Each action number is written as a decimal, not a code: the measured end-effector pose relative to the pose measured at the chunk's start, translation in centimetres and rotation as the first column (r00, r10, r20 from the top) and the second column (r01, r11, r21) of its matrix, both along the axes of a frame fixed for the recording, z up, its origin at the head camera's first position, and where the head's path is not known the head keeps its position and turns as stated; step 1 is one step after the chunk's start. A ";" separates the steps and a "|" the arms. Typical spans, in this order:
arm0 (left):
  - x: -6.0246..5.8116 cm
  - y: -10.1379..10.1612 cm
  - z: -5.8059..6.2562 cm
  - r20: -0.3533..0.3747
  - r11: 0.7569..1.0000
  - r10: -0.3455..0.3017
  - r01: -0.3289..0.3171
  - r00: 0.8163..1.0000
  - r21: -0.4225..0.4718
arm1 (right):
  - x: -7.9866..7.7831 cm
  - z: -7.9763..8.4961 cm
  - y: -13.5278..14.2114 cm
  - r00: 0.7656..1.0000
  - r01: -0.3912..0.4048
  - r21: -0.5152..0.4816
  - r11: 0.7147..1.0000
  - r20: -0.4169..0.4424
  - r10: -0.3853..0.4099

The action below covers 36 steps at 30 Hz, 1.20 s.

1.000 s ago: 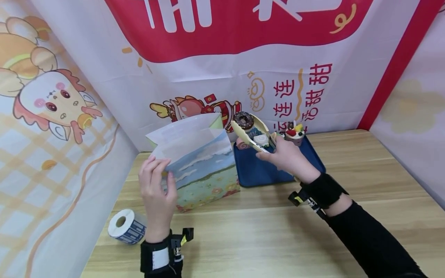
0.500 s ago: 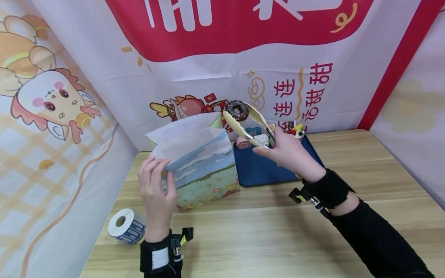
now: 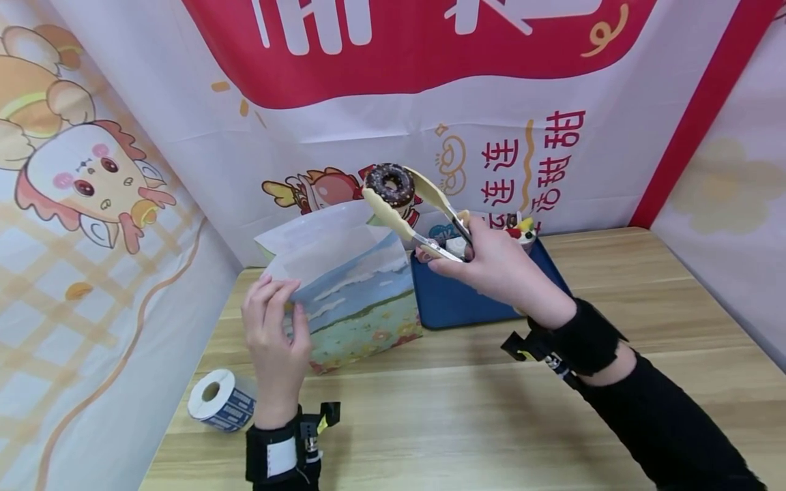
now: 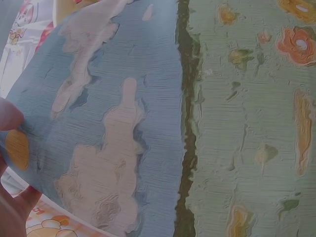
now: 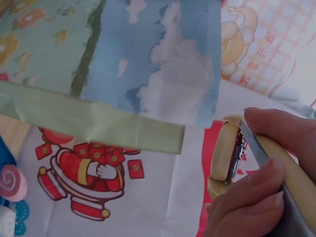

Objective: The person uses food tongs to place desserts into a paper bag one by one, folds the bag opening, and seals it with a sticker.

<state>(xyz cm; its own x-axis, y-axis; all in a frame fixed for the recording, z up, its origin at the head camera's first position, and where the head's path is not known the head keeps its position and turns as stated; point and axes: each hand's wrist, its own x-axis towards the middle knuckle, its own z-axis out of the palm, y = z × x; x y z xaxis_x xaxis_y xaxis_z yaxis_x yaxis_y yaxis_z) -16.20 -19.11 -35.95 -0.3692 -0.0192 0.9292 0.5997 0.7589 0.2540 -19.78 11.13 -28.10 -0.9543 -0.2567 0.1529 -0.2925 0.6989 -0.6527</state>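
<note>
Donut (image 3: 381, 181) first: we see it raised between the tips of the tongs (image 3: 388, 213), beside the upper right corner of the bag (image 3: 362, 286) and apart from it in the right wrist view. The right hand (image 3: 503, 262) has fingers and thumb clamped on the tongs. The left hand (image 3: 276, 331) holds the bag's left edge, fingers curled, thumb tip apart from the fingertips. The bag's mouth gapes upward, and its right edge lies just beside the tray (image 3: 473, 300). Between the forearms we have a stretch of table (image 3: 417, 423).

The donut is a ring, dark and speckled on top, tan below. We make out cream tips and shiny metal arms on the tongs. The bag is creased paper, its blue sky and flowered green ground printed like brushwork. The tray is blue with a raised rim; a fruit-topped cake (image 3: 522, 232) stands toward its back.

White-on-blue print on the label roll (image 3: 222, 402) is too small to read. On the cloth (image 3: 368, 129) behind, we read red characters, 连连 and 甜甜.
</note>
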 end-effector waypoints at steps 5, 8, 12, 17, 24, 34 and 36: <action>0.2 0.2 0.2 0.007 1.000 0.003 -0.003 1.000 -0.003 | 0.7 0.7 -1.0 0.998 -0.039 0.026 0.999 -0.046 0.040; 0.3 0.2 0.3 0.011 1.000 0.002 -0.002 1.000 -0.001 | 1.0 0.8 -1.6 0.996 -0.077 0.041 0.996 -0.053 0.079; 0.4 0.3 0.3 0.009 1.000 0.000 0.000 1.000 0.003 | 1.4 0.9 -2.3 0.991 -0.120 0.061 0.991 -0.055 0.123; 0.3 0.1 0.3 0.017 1.000 0.002 -0.002 1.000 -0.001 | 1.9 0.9 -3.1 0.987 -0.149 0.077 0.986 -0.050 0.153; 0.3 0.0 0.3 0.026 1.000 0.003 -0.002 1.000 -0.006 | 2.3 0.6 -3.9 0.983 -0.179 0.085 0.980 -0.015 0.181; 0.4 0.1 0.4 0.026 1.000 -0.001 0.001 1.000 -0.003 | 2.3 0.7 -4.1 0.982 -0.187 0.098 0.977 -0.020 0.190; 0.4 0.1 0.4 0.027 1.000 0.000 0.000 1.000 -0.001 | 2.2 0.9 -4.2 0.982 -0.187 0.097 0.978 -0.017 0.189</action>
